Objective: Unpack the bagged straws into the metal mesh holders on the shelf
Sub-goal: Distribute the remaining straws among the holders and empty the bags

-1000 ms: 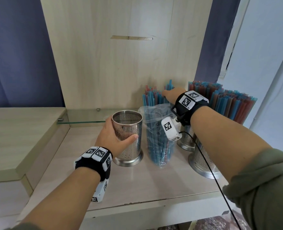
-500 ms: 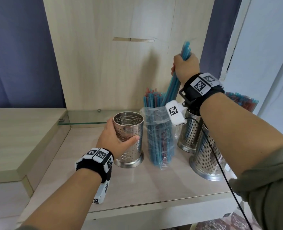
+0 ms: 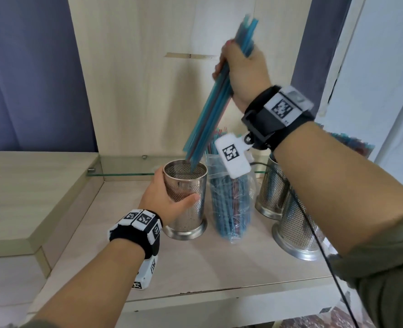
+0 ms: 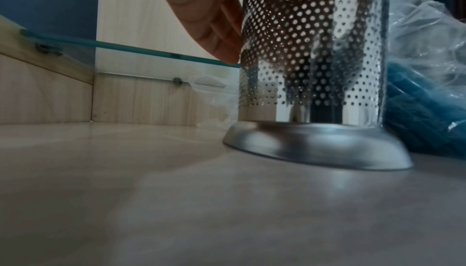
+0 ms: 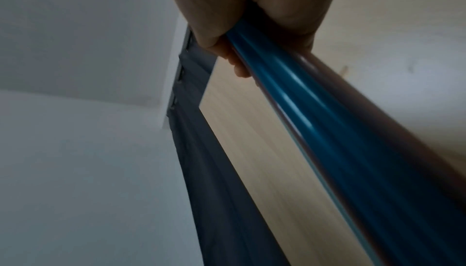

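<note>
My left hand (image 3: 166,200) grips a perforated metal holder (image 3: 186,200) standing on the shelf; the left wrist view shows its mesh wall (image 4: 312,51) with my fingers (image 4: 216,21) round it. My right hand (image 3: 240,67) grips a bundle of blue and red straws (image 3: 215,107), held slanted, the lower ends dipping into the holder's mouth. The right wrist view shows the bundle (image 5: 315,120) running out of my fist (image 5: 252,11). Right of the holder stands a clear plastic bag (image 3: 231,200) with more straws inside.
Two more metal mesh holders (image 3: 270,192) (image 3: 295,228) stand at the right, filled with straws (image 3: 351,143). A glass shelf edge (image 3: 122,174) runs behind. A raised wooden step (image 3: 35,183) lies at the left. The wooden back panel (image 3: 136,79) rises behind.
My right hand pulled a bundle of straws up out of the bag, then carried it left, and its lower ends now enter the holder. My left hand kept gripping the holder.
</note>
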### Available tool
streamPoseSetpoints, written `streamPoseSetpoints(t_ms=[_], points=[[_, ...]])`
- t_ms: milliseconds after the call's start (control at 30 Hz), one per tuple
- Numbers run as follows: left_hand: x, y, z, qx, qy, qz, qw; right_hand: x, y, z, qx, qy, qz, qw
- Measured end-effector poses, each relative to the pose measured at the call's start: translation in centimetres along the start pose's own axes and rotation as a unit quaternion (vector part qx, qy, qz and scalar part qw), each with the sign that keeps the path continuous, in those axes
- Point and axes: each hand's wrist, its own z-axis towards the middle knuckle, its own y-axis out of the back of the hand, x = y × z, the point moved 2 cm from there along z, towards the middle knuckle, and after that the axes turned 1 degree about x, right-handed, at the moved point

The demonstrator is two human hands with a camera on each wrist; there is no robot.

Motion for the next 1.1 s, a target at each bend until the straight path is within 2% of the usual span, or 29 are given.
streamPoseSetpoints(t_ms=[200,367,433,533,567,633,700,767,833,900,967,1100], points=[[-0.2,0.0,-0.2,0.009,-0.004,-0.009,1.000,-6.8,-2.0,-3.6,0.117,-0.073,-0.137,0.981],[-0.3,-0.2,-0.2,0.004,-0.024,-0.001,1.000,-10.6,-2.6,-5.4,0.154,-0.140,-0.202,0.957],[-0.5,-0.2,-0.3,0.001,-0.031,-0.007,0.999,-11.7,-2.7,-5.5,0.178,-0.159,-0.246,0.939],[-0.7,-0.2,-0.4,0.001,-0.037,-0.010,0.999,-12.8,-2.8,-5.4,0.231,-0.192,-0.358,0.884],[-0.6,-0.3,-0.4,0.001,-0.035,-0.008,0.999,-12.9,-2.7,-5.4,0.232,-0.203,-0.372,0.876],[-0.6,-0.3,-0.2,0.001,-0.033,0.006,0.999,-12.0,-2.1,-5.6,0.192,-0.197,-0.355,0.894],[-0.6,-0.3,-0.2,0.001,-0.031,0.020,0.999,-10.4,-0.5,-6.0,0.110,-0.130,-0.375,0.911],[-0.6,-0.4,-0.2,-0.004,-0.028,0.020,0.999,-9.6,2.0,-6.5,0.021,-0.080,-0.453,0.888],[-0.5,-0.4,-0.1,-0.002,-0.025,0.018,1.000,-10.2,4.6,-7.3,-0.011,-0.140,-0.525,0.839],[-0.4,-0.4,-0.1,0.003,-0.022,0.021,1.000,-11.5,6.5,-8.5,0.015,-0.246,-0.535,0.808],[-0.4,-0.4,-0.1,0.006,-0.016,0.026,1.000,-12.5,7.7,-9.4,0.032,-0.297,-0.498,0.814],[-0.5,-0.4,-0.1,0.015,-0.001,0.046,0.999,-12.4,9.7,-10.4,-0.027,-0.274,-0.455,0.847]])
